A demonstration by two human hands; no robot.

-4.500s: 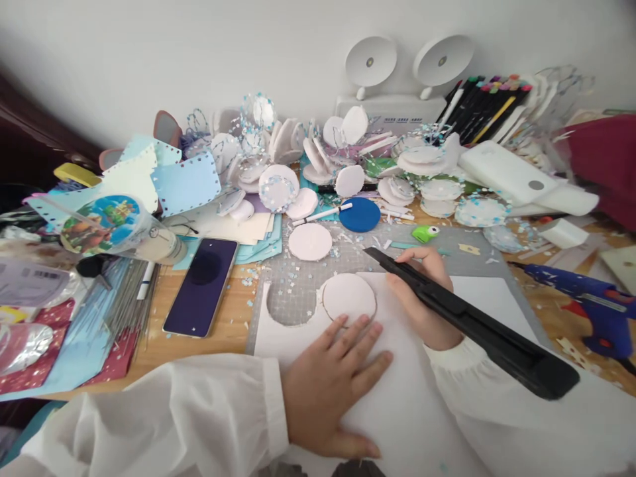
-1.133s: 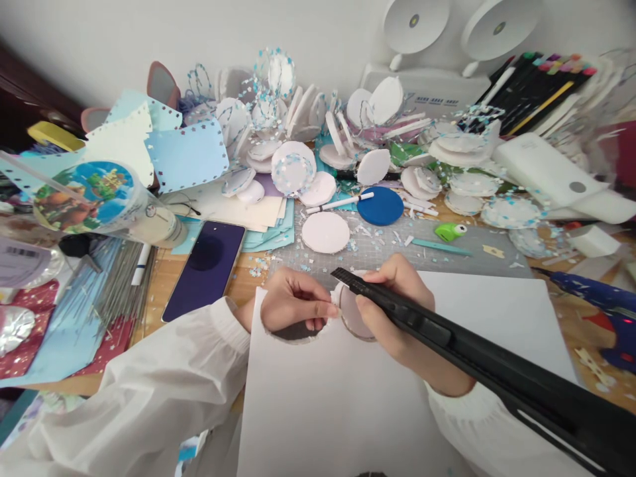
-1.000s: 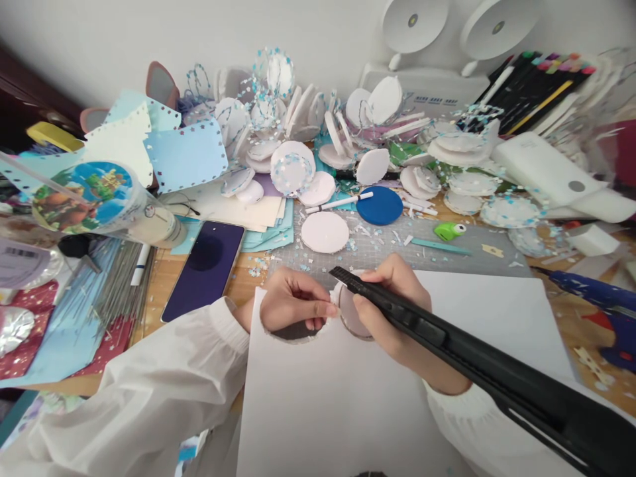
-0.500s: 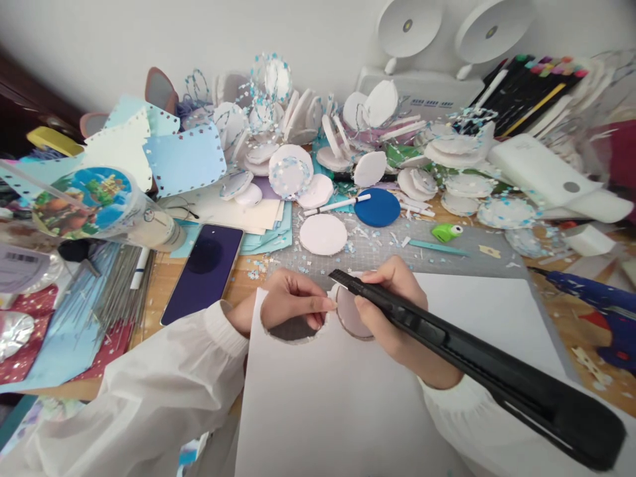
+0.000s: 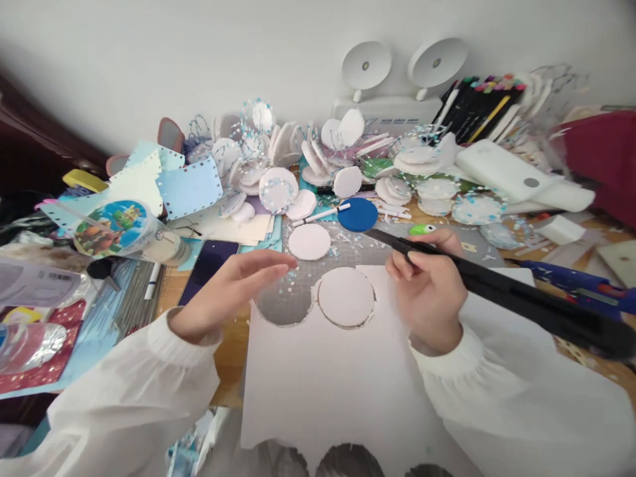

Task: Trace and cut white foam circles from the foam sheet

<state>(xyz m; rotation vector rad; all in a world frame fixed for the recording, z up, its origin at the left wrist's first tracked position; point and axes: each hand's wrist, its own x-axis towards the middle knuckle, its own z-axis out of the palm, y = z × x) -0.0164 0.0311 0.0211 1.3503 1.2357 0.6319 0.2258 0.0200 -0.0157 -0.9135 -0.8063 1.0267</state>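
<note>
Above the upper left part of a white foam sheet [image 5: 328,381], my left hand [image 5: 233,285] is held with its fingers stretched out and nothing in them. My right hand [image 5: 432,291] grips a black utility knife [image 5: 517,291], its blade pointing left, raised over the sheet's right side. Between my hands lies a white disc [image 5: 348,296] cut round its edge, still sitting in its hole in the sheet. To its left is a round cut-out open to the grey cutting mat [image 5: 288,301]. More rounded cut-outs run along the sheet's near edge.
A loose white disc [image 5: 309,242], a blue disc [image 5: 358,214] and a white marker [image 5: 322,214] lie behind the sheet. Many decorated discs are piled at the back. A phone [image 5: 206,265] and a lidded cup [image 5: 124,228] stand left; a blue glue gun [image 5: 576,285] lies right.
My left hand has let go of the sheet's edge by the disc and moved left, opening. My right hand has lifted the knife away to the right. The view has tilted and shifted.
</note>
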